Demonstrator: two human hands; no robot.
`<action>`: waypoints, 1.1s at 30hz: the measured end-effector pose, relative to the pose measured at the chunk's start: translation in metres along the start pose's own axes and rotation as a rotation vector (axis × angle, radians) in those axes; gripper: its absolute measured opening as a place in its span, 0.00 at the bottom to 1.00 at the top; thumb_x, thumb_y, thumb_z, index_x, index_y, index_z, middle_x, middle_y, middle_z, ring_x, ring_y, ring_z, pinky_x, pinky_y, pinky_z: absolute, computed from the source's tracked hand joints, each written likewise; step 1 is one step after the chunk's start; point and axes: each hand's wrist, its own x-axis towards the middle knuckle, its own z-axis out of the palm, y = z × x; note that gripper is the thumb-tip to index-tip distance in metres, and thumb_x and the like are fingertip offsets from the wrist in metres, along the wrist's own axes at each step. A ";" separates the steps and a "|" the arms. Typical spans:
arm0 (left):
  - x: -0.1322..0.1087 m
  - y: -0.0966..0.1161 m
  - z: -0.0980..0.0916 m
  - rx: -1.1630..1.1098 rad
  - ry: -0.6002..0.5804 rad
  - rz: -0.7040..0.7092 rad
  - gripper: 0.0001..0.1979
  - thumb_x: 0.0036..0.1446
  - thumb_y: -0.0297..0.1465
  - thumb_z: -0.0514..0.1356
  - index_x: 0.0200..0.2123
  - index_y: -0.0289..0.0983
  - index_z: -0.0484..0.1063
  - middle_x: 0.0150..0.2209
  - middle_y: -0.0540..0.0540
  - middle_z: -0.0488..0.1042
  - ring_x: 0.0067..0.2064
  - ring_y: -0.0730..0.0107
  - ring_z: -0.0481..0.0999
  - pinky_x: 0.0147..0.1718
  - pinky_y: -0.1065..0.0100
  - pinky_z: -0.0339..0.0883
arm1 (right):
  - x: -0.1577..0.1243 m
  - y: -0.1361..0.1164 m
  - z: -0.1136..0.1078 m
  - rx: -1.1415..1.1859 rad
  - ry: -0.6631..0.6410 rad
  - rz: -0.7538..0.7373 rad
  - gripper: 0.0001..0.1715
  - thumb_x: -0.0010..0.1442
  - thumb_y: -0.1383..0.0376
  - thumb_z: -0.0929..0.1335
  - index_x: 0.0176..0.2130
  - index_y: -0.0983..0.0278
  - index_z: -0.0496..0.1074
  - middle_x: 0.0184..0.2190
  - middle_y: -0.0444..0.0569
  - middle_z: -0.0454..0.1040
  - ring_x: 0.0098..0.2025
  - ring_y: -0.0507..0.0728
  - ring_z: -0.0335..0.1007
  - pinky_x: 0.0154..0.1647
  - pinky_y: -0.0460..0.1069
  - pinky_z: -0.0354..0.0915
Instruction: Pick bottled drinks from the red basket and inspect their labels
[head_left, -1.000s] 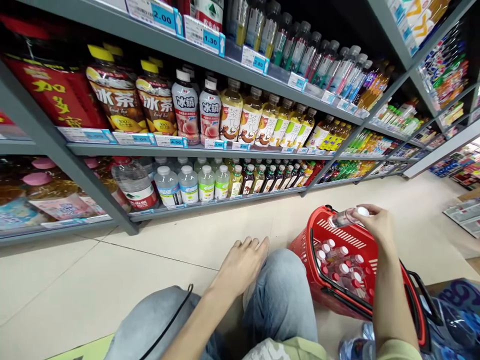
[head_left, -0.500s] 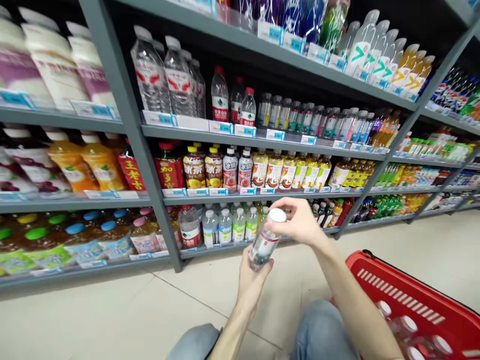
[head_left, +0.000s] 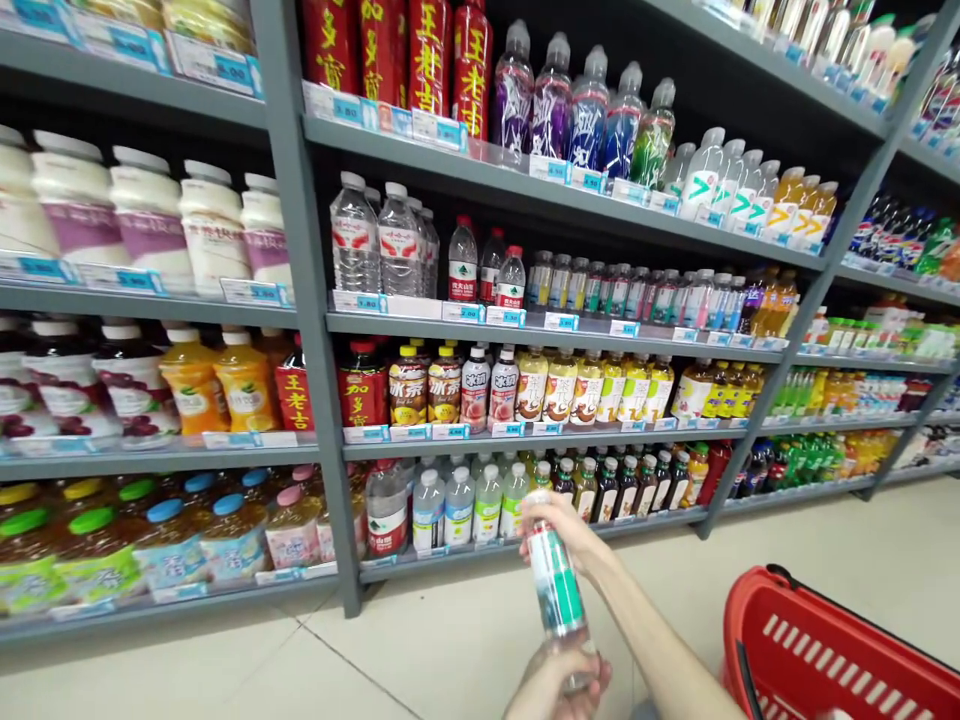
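I hold a clear plastic bottle (head_left: 556, 595) with a green and red label upright in front of me, low in the head view. My right hand (head_left: 564, 527) is wrapped round its top, covering the cap. Cupping the bottle's base from below is my left hand (head_left: 559, 682), only partly in view. Behind the bottle stand the grey drink shelves (head_left: 525, 328), packed with rows of bottles. The bottom shelf's small bottles (head_left: 465, 505) are the nearest to the held bottle.
A red shopping basket (head_left: 832, 650) sits on the tiled floor at the lower right. The shelving runs the length of the aisle to the right, with a grey upright post (head_left: 315, 330) left of centre. Pale floor tiles (head_left: 420, 650) lie in front of the shelves.
The view has tilted up and left, showing higher shelves. The bottle has turned from tilted to upright and dropped lower in view, with both hands still on it.
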 end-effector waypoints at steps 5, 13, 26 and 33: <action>-0.021 0.017 0.007 0.110 -0.079 0.114 0.24 0.41 0.22 0.69 0.44 0.35 0.70 0.35 0.44 0.79 0.27 0.73 0.77 0.24 0.76 0.65 | -0.006 -0.016 -0.003 0.236 -0.055 -0.174 0.23 0.54 0.54 0.74 0.45 0.61 0.67 0.29 0.46 0.78 0.26 0.56 0.76 0.25 0.49 0.71; -0.045 0.025 0.010 0.097 -0.390 0.199 0.31 0.51 0.53 0.66 0.45 0.33 0.72 0.28 0.46 0.76 0.16 0.81 0.61 0.18 0.75 0.53 | 0.005 -0.003 0.016 0.425 -0.036 0.000 0.32 0.52 0.40 0.68 0.42 0.63 0.72 0.25 0.50 0.76 0.27 0.60 0.75 0.22 0.51 0.70; -0.047 0.043 0.015 -0.004 -0.005 0.129 0.13 0.55 0.30 0.68 0.42 0.28 0.78 0.51 0.35 0.78 0.48 0.61 0.80 0.40 0.69 0.74 | 0.005 0.009 0.027 0.201 0.045 0.342 0.31 0.67 0.44 0.59 0.41 0.70 0.70 0.27 0.52 0.77 0.19 0.55 0.74 0.18 0.49 0.71; -0.039 0.035 0.008 0.032 0.000 0.161 0.18 0.44 0.26 0.74 0.41 0.31 0.79 0.48 0.38 0.79 0.43 0.66 0.80 0.35 0.74 0.71 | -0.004 0.001 0.031 0.154 -0.045 0.206 0.27 0.62 0.43 0.65 0.42 0.65 0.65 0.31 0.51 0.79 0.20 0.57 0.76 0.17 0.51 0.72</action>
